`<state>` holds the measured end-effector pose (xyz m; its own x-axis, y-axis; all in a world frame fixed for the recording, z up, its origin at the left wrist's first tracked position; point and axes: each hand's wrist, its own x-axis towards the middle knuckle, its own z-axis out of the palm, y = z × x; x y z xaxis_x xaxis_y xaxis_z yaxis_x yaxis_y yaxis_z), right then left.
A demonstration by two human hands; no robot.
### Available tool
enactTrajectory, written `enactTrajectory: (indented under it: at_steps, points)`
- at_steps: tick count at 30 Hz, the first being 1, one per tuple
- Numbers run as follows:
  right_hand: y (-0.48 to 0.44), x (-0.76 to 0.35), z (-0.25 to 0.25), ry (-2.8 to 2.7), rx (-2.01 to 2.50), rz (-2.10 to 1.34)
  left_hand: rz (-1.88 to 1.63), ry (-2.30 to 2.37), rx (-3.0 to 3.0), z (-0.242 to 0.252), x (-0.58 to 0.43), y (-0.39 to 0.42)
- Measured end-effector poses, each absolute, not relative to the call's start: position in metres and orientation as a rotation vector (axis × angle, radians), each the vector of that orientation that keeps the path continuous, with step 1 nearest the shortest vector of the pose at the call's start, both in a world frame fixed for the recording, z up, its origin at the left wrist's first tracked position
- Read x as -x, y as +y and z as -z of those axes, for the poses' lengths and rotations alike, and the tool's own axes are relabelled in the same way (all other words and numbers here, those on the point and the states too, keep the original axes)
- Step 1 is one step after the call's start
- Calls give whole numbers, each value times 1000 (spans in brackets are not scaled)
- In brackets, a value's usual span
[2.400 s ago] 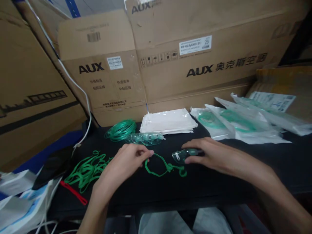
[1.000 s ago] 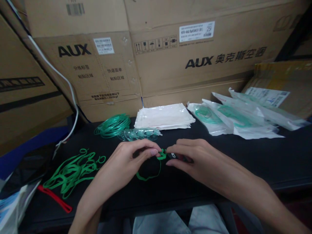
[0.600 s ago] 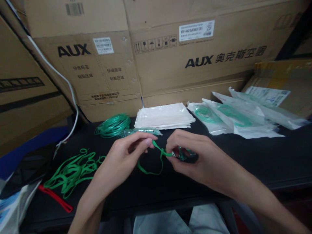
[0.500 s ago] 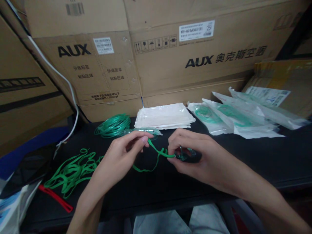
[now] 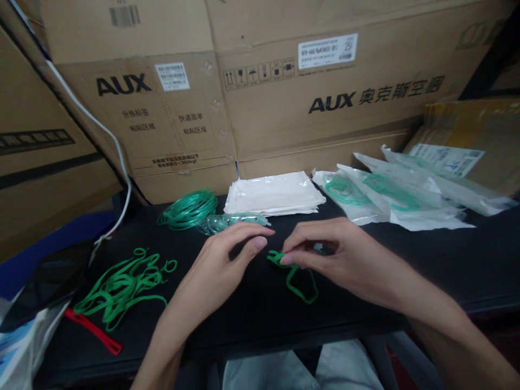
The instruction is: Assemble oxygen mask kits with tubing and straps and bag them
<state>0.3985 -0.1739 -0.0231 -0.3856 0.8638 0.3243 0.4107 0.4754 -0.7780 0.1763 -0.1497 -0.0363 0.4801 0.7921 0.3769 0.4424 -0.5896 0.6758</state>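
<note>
Between the thumb and fingers of my right hand point(image 5: 341, 249) is a green elastic strap point(image 5: 307, 299), bunched at the fingertips, with a loop hanging below. A small clear part point(image 5: 318, 248) shows behind the fingers; most of it is hidden. My left hand point(image 5: 227, 260) hovers just left of the strap, thumb and fingers apart, holding nothing. Behind it lies a clear greenish plastic piece point(image 5: 244, 219) with a pale nozzle. A coil of green tubing point(image 5: 190, 208) sits farther back, and a tangled pile of green straps point(image 5: 125, 284) lies at the left.
A stack of white packets point(image 5: 274, 196) lies at the back against a large cardboard box point(image 5: 272, 124). Clear bags with green tubing point(image 5: 347, 190) lie at the right. A red strap point(image 5: 95, 331), a dark flat slab point(image 5: 46, 281) and a white cable point(image 5: 117, 143) are at the left.
My left hand has let go of the green strap and moved slightly right, its fingers parting. The strap is now gathered at my right fingertips, its loop hanging lower and farther right.
</note>
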Motion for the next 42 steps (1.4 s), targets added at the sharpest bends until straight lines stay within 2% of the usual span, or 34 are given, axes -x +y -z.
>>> enactTrajectory:
  at_steps: [4, 7, 15, 19, 24, 28, 33, 42]
  points:
    - [-172, -397, 29, -1946, 1049, -810, -934, 857, -2029, 37, -189, -157]
    - [-171, -398, 30, -1921, 1077, -812, -870, 921, -1986, 39, -192, -158]
    - [-159, -412, 37, -2138, 1121, -368, -855, 1100, -2118, 33, -181, -153]
    - [-148, -438, 54, -2270, 1240, -263, -867, 1191, -2132, 33, -176, -151]
    - [-146, -439, 54, -2270, 1316, -456, -873, 1230, -2118, 34, -176, -149]
    - [-149, -423, 36, -1961, 1270, -537, -921, 1213, -2092, 35, -176, -150]
    - [-152, -419, 25, -1739, 1116, -825, -1006, 1176, -2041, 34, -175, -151]
    - [-156, -416, 22, -1721, 1051, -874, -1033, 1085, -2038, 34, -180, -153]
